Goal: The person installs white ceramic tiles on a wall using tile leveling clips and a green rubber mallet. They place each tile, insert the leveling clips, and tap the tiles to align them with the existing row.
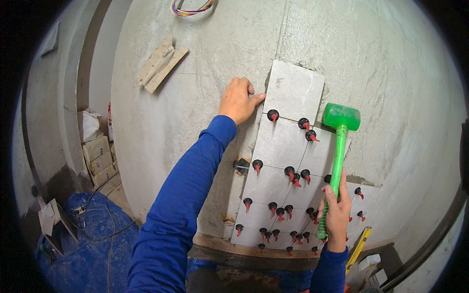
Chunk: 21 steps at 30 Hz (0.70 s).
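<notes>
My right hand [336, 215] grips the ribbed handle of a green rubber mallet [341, 117], head up, in front of the tiled wall on the right. The topmost grey tile [294, 90] is set on the wall above the other tiles [279, 142]. At its left edge is my left hand [238, 100], fingers curled and thumb stretched out to the tile's side, holding nothing. Black round tile levellers with red handles, such as one leveller [273, 115] under the top tile, sit along the joints. The mallet hides part of the tiles behind it.
Wires [191, 9] stick out of the wall at the top. A broken board [160, 64] is on the wall at upper left. Boxes [99, 155] are stacked at left, beyond a blue floor sheet [110, 259] with cables. A yellow spirit level [358, 250] leans at lower right.
</notes>
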Each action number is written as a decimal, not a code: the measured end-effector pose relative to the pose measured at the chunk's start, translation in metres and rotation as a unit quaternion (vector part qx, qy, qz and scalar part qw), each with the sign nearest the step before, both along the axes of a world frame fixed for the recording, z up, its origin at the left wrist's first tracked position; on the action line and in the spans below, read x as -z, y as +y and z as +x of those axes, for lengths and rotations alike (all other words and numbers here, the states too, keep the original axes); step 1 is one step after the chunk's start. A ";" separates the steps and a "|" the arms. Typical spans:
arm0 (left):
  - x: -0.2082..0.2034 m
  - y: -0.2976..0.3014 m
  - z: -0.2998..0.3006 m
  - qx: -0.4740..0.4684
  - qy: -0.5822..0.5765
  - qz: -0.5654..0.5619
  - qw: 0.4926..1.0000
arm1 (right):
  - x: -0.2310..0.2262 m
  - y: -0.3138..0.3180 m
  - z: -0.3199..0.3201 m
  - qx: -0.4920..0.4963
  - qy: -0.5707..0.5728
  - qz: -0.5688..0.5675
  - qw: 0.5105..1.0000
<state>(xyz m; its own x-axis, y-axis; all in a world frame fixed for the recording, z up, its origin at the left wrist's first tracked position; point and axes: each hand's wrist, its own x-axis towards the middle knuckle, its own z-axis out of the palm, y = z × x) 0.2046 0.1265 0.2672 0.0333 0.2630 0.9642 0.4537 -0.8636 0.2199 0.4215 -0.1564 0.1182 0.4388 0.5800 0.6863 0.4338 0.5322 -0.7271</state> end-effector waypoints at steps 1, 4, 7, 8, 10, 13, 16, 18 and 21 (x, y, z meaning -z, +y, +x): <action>-0.001 -0.001 0.000 -0.002 0.001 -0.009 1.000 | 0.000 0.000 0.001 0.040 -0.025 -0.010 0.999; -0.004 -0.003 -0.002 0.011 0.007 -0.038 0.999 | -0.009 0.003 0.007 0.170 -0.191 0.051 0.965; -0.005 -0.003 -0.003 0.043 0.001 -0.062 0.997 | -0.029 0.006 0.013 0.306 -0.387 0.139 0.859; -0.005 -0.002 -0.003 0.039 0.003 -0.051 0.998 | -0.033 0.002 0.012 0.320 -0.389 0.120 0.855; -0.004 -0.001 -0.003 0.028 0.008 -0.030 0.999 | -0.045 -0.004 0.009 0.342 -0.417 0.109 0.835; -0.002 0.001 -0.003 0.034 0.008 -0.016 0.999 | -0.063 -0.009 0.000 0.358 -0.485 0.122 0.789; -0.003 0.001 -0.004 0.042 0.006 -0.030 0.999 | -0.078 -0.010 -0.008 0.365 -0.527 0.121 0.758; -0.004 0.001 -0.004 0.029 0.012 -0.037 0.999 | -0.084 -0.010 -0.012 0.374 -0.549 0.119 0.738; -0.003 0.001 -0.004 0.023 0.012 -0.028 0.999 | -0.088 -0.011 -0.013 0.379 -0.559 0.115 0.728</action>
